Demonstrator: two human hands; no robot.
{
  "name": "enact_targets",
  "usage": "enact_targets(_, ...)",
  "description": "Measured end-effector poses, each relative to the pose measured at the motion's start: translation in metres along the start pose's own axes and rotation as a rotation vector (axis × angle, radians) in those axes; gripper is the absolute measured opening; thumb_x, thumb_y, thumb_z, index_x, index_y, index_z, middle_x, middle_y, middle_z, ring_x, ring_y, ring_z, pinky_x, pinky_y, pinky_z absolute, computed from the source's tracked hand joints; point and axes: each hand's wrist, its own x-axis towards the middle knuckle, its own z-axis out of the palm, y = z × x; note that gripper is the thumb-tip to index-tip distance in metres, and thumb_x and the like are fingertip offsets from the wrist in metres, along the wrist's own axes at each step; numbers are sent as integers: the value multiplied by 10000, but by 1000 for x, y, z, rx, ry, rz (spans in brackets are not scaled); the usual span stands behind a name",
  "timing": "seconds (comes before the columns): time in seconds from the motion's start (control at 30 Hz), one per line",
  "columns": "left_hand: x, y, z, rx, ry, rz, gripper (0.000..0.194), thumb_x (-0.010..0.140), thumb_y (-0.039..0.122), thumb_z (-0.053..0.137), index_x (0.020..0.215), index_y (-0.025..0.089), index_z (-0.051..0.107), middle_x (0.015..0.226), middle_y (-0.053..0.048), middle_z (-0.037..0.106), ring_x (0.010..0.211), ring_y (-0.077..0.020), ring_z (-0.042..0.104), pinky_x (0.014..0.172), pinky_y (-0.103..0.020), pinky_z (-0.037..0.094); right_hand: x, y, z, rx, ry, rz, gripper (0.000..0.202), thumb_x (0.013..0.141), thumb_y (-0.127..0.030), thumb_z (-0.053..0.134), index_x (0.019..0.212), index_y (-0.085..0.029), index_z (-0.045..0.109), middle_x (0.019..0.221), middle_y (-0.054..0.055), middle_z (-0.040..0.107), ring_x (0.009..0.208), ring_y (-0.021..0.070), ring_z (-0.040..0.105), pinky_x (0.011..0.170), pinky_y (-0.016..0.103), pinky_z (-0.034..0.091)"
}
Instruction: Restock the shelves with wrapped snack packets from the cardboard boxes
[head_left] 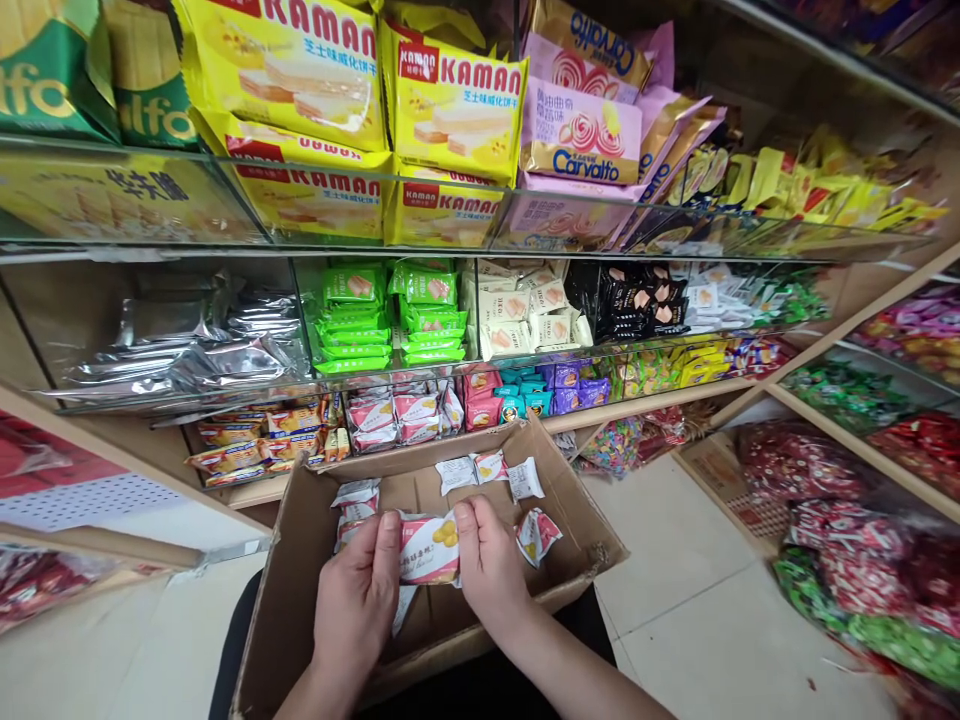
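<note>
Between my two hands is a white and pink snack packet [429, 549] with yellow round shapes printed on it. My left hand [358, 580] grips its left end, thumb on top. The right end is pinched by my right hand [489, 565]. Below them an open cardboard box [300, 560] rests across my lap. Several similar small packets lie in it, among them one packet [537, 536] near the right wall and a group of packets [491, 466] at the far side. My hands hide part of the box floor.
Ahead stands a glass-fronted shelf [435, 250] with yellow wafer packs [457, 105], green packets [352, 315] and silver packets [187, 335]. A low compartment holds pink and white packets [394, 415]. Bagged sweets [855, 550] lie on the tiled floor [697, 600] at right.
</note>
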Motion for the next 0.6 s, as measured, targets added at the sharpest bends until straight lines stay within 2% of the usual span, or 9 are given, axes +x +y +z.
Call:
enact_targets(0.2,3,-6,-5,66,-50,75,306,791,417,402,576,214,482,458,52,410,426,-98,369,434,-191,311,0,-1,-6,76,-11,-21,259,889,-338,271,712,-201,403,585,-7,457,544,123,460,515,227,311)
enact_targets(0.3,0,-7,-4,-29,-29,28,324,777,431,408,555,209,487,465,41,432,435,-103,387,415,-187,322,-2,0,-6,164,-14,-12,264,883,-350,290,690,-200,391,574,-18,428,533,113,435,508,221,314)
enact_targets(0.5,-5,-10,-5,-220,-62,-72,392,725,532,451,525,198,493,490,25,456,470,-114,404,429,-192,363,-7,5,-4,388,-5,102,311,877,-387,312,634,-196,343,573,-30,379,536,96,389,503,211,326)
enact_targets(0.6,-1,-15,-11,-199,-99,-55,384,732,528,448,542,200,509,488,24,474,475,-118,419,433,-191,363,-3,7,-12,390,-151,88,272,853,-388,377,681,-184,426,588,-30,409,552,92,411,520,203,346)
